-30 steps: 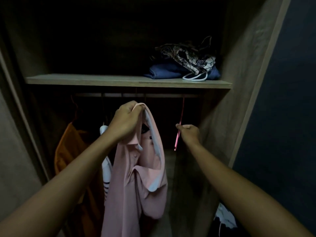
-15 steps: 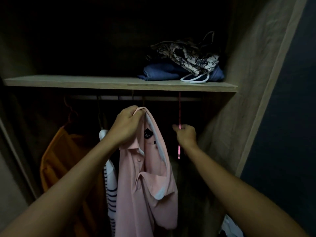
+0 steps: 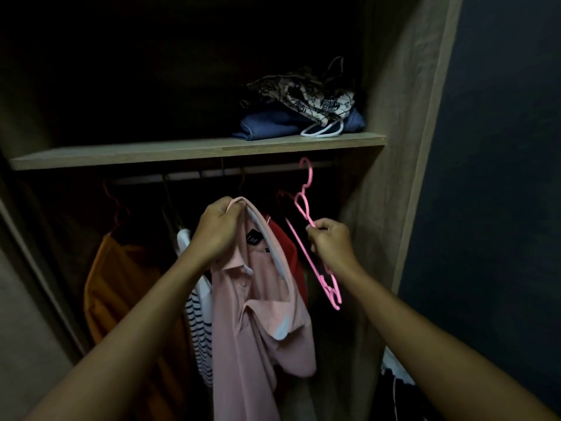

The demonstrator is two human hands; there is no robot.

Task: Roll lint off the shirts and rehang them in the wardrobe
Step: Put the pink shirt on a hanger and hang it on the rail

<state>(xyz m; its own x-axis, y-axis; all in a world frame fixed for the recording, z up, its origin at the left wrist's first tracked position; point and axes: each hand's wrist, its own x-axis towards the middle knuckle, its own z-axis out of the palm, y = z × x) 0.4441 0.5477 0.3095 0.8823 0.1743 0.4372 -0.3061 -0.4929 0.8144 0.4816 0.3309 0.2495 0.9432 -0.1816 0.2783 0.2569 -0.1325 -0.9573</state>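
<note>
Here, the collar of one pale pink soft-knit polo shirt (image 3: 258, 314) is being gripped by the left hand (image 3: 217, 230), fingers curled tightly round the fabric, and the shirt is being held hanging before the wardrobe opening. One slim pink plastic hanger (image 3: 310, 219) is being pinched by the right hand (image 3: 331, 241), tilted, with its hook up near the thin rail (image 3: 212, 174). Three garments are being carried by that rail: one orange top (image 3: 121, 284), one white dark-striped top (image 3: 198, 323) and one red top (image 3: 288, 247). Above, one folded blue denim piece (image 3: 267, 127), one patterned cloth (image 3: 303, 92) and one white looped hanger (image 3: 323, 132) are being kept on the wood-grain shelf (image 3: 197, 151).
</note>
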